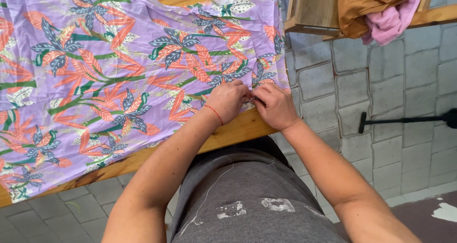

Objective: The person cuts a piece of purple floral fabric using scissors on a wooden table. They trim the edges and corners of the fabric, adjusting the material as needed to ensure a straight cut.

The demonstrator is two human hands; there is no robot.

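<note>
Fingers (245, 96) of both hands pinch purple floral cloth (119, 67) on wooden table (238, 128) over grey paving (381, 81).

We saw both arms bare to above the elbow, no sleeves in view. The left hand (227, 100) had a thin red string bracelet (215, 113) round the wrist; the right hand (274, 106) wore nothing, no ring or watch that we could make out. We noted a dark grey garment (252, 195) over the torso and lap (top or apron, we couldn't tell), with patchy whitish worn marks (259, 207) low on the front. A loose pale thread (209, 191) trailed down the grey cloth, and a few short thread bits lay near it.
</note>
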